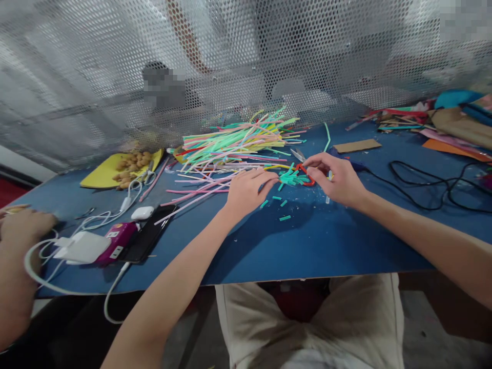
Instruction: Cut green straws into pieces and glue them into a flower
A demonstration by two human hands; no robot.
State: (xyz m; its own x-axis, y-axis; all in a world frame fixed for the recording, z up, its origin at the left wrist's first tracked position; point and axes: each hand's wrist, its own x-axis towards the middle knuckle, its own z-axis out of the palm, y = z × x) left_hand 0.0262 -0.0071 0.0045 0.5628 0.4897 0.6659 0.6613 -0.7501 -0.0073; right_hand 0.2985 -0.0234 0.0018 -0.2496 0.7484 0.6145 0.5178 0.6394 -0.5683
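Note:
Short green straw pieces [292, 176] lie in a small heap on the blue tabletop, between my two hands. At the heap's left edge is my left hand [249, 189], thumb and index finger close together, their tips touching the pieces. My right hand [336, 177] hovers at the right side with thumb and index pinched. Beneath its fingertips is a pair of scissors with red handles [309, 180], the metal blades pointing away from me. What sits in either pinch is too small to make out. Several loose green bits [285, 218] are scattered nearer me.
Behind lies a large pile of long coloured straws [238, 138]. To the left are a black phone [148, 236], a white charger [86, 247], cables, a yellow sheet [98, 171] with brown lumps, and another person's hand [26, 223]. A cardboard strip [357, 146] and black cable [415, 189] lie right.

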